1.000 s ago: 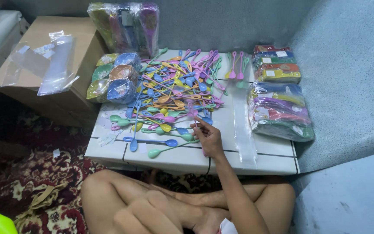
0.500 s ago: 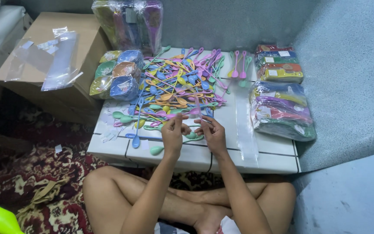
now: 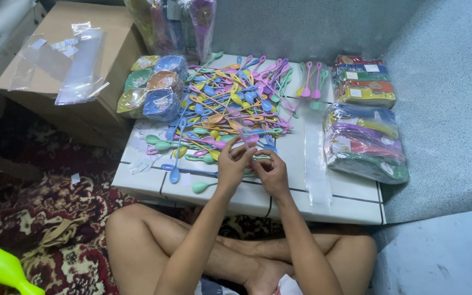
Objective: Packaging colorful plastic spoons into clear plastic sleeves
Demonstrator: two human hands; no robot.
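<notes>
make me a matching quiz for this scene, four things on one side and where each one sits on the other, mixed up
Things:
1. spoon pile
2. clear plastic sleeves
3. green bottle-shaped toy
4. wrapped stacks of coloured ware

Places:
A. on the patterned carpet, bottom left
B. on the cardboard box
C. middle of the white table, beyond both hands
D. right end of the table

Pairs: 1-C, 2-B, 3-A, 4-D

A home corner used for piecework packing: a patterned red carpet (image 3: 17, 218) underfoot, a low white tiled table (image 3: 350, 202) heaped with coloured plastic spoons (image 3: 230, 109), wrapped bundles (image 3: 364, 142) along its right edge, a cardboard box (image 3: 72, 71) beside.
</notes>
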